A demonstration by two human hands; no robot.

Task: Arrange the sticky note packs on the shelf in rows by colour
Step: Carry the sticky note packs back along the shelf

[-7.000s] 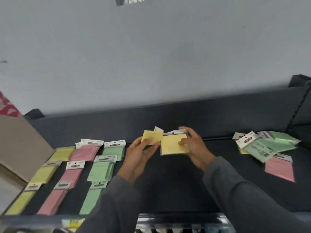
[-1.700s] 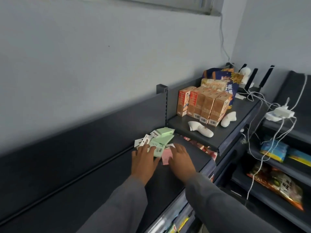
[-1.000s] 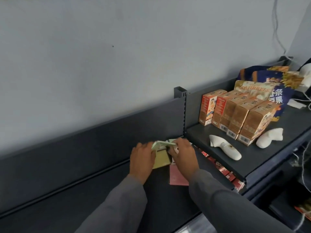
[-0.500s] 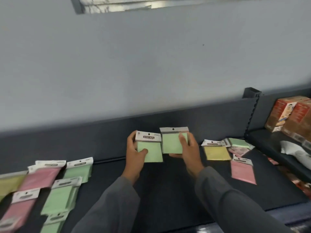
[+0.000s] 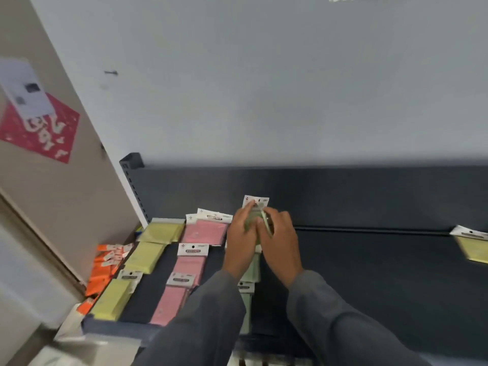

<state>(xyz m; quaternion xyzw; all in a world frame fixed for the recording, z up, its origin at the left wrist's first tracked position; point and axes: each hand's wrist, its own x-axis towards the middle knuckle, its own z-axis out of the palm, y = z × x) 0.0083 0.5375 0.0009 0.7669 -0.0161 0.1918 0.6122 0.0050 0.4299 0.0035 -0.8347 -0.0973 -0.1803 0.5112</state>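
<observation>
Holding the green sticky note packs [image 5: 257, 217] between them at the back of the dark shelf [image 5: 369, 273], our left hand [image 5: 241, 244] and right hand [image 5: 280, 241] sit side by side, nearly touching. We curl the fingers of both hands round the packs: the left fingers lie over the front face just below the white header card, and the right fingers wrap the right edge. Motion blur softens this spot, so it seems to be two packs, one edge-on, though we cannot be sure of the count.

To our left we see three columns running from the back of the shelf toward its front edge. The yellow packs [image 5: 148, 256] form the leftmost column, hard against the shelf's end. The pink packs [image 5: 190, 262] form the next one, with white headers showing on each. The green row [image 5: 249, 286] lies just beside the pink, mostly hidden beneath our left wrist and grey sleeve [image 5: 208, 313]; only slivers of it show.

Well apart, at the far right edge of the view, a loose yellow pack [image 5: 472, 247] rests on the shelf, cut off by the frame.

Beyond the shelf's left end, orange packets [image 5: 103, 270] lie lower down, and a red poster [image 5: 39, 133] hangs on the beige panel above them.
</observation>
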